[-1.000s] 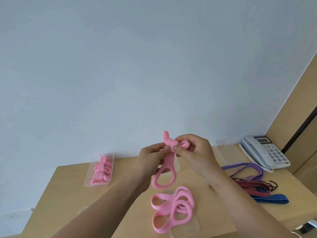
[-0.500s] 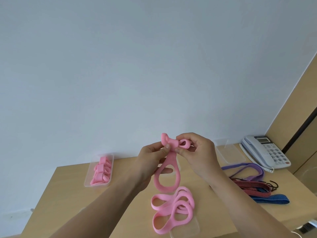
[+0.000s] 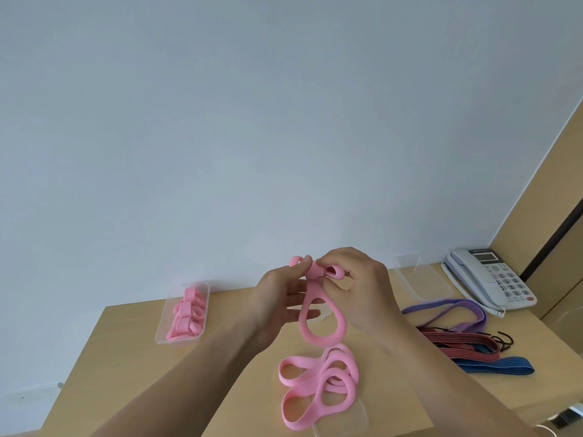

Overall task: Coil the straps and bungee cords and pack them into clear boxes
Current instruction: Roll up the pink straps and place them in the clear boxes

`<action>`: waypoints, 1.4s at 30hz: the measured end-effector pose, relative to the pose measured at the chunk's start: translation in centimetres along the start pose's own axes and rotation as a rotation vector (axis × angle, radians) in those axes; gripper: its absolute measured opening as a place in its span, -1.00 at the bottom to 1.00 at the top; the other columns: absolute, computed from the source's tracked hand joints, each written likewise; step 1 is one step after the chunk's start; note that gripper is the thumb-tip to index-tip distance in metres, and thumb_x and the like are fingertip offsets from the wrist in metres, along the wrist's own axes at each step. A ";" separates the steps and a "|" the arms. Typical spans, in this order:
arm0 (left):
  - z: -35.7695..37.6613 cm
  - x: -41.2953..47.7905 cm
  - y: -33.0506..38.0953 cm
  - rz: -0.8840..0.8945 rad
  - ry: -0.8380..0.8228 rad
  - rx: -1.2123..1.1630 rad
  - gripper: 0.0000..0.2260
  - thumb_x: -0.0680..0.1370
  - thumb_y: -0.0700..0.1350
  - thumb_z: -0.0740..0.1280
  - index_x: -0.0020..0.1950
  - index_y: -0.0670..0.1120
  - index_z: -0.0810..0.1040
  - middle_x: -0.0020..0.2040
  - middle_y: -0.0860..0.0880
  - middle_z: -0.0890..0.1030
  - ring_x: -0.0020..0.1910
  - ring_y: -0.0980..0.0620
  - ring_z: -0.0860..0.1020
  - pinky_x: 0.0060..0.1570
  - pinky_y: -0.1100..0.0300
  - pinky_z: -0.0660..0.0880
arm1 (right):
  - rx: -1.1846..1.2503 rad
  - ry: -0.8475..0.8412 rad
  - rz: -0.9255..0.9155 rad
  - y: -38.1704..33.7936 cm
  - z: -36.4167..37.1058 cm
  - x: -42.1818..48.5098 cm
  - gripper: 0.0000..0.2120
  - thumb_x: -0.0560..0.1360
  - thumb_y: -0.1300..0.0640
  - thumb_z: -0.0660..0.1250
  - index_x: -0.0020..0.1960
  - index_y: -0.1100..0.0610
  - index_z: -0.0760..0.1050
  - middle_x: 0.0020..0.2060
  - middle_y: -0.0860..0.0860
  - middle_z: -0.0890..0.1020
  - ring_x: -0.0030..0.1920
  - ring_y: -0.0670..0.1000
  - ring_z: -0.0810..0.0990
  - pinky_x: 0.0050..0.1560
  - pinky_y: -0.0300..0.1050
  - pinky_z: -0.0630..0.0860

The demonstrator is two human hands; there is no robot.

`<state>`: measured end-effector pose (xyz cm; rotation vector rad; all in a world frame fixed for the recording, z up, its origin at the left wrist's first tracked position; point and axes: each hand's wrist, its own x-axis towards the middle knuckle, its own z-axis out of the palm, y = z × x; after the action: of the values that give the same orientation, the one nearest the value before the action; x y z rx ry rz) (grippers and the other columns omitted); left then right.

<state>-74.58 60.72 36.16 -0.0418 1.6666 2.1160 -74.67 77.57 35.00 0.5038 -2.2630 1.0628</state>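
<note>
Over the middle of the pale wooden worktop [image 3: 126,357], the left grip [image 3: 280,298] and right grip [image 3: 356,288], both pinching the pink elastic strap [image 3: 321,340], have just rolled another turn onto its coil, so only the dangling loop remains to wind.

Box [image 3: 161,326] with coiled straps [image 3: 186,313] inside sitting at counter's [image 3: 126,357] rear left. Second box [image 3: 422,279] lying rear right, telephone [image 3: 492,279] sitting right of it. Cord heap [image 3: 467,342] lying before both. Loose strap pile [image 3: 318,386] resting front centre, partly on lid [image 3: 356,421]. Left hand [image 3: 280,298] and right hand [image 3: 362,288] pinching held strap [image 3: 321,320] above pile.
</note>
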 end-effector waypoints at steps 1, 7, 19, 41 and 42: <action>0.0 0.0 0.0 0.002 0.004 0.001 -0.64 0.61 0.13 0.35 0.11 -0.13 0.74 0.08 -0.25 0.71 0.02 -0.13 0.68 0.10 -0.11 0.65 | -0.020 0.002 -0.028 0.1 0.1 0.0 -0.73 0.33 0.40 0.51 -0.08 0.10 0.66 -0.15 -0.09 0.64 -0.14 -0.09 0.61 -0.12 -0.16 0.54; -0.6 0.0 0.2 0.015 0.048 0.018 -0.71 0.64 0.01 0.33 0.19 -0.16 0.70 0.13 -0.21 0.71 0.08 -0.15 0.70 0.05 -0.06 0.66 | -0.055 -0.010 -0.045 0.5 0.4 -1.0 -0.70 0.32 0.41 0.49 -0.04 0.12 0.68 -0.06 -0.02 0.67 -0.05 -0.13 0.61 0.01 -0.38 0.49; -3.1 -1.2 0.6 0.095 0.061 0.127 -0.67 0.58 -0.27 0.39 0.32 -0.08 0.53 0.06 -0.15 0.75 -0.01 -0.08 0.72 -0.05 0.03 0.65 | 0.041 -0.310 0.182 -2.7 0.8 0.2 -0.70 0.53 0.20 0.40 0.25 0.02 0.58 0.09 -0.17 0.62 0.04 -0.19 0.57 -0.04 -0.32 0.53; -11.3 -3.4 -1.7 -0.121 -0.200 0.088 -0.70 0.55 0.05 0.41 0.24 -0.02 0.68 0.23 -0.04 0.69 0.16 -0.21 0.69 0.29 -0.18 0.52 | -0.087 -0.272 0.175 -6.6 7.6 -2.2 -0.67 0.41 0.37 0.42 0.08 0.03 0.63 -0.04 -0.16 0.59 -0.04 -0.14 0.57 -0.07 -0.30 0.51; -11.4 -2.9 -1.9 -0.132 -0.199 0.050 -0.73 0.57 -0.01 0.39 0.23 -0.05 0.68 0.23 -0.05 0.70 0.16 -0.24 0.68 0.31 -0.21 0.52 | -0.113 -0.265 0.155 -6.3 7.9 -2.2 -0.66 0.39 0.37 0.41 0.06 0.02 0.63 -0.04 -0.16 0.58 -0.07 -0.14 0.57 -0.07 -0.25 0.52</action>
<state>-74.03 49.53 32.20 0.0694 1.5547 1.9140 -72.25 67.68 33.15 0.4503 -2.6151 0.9822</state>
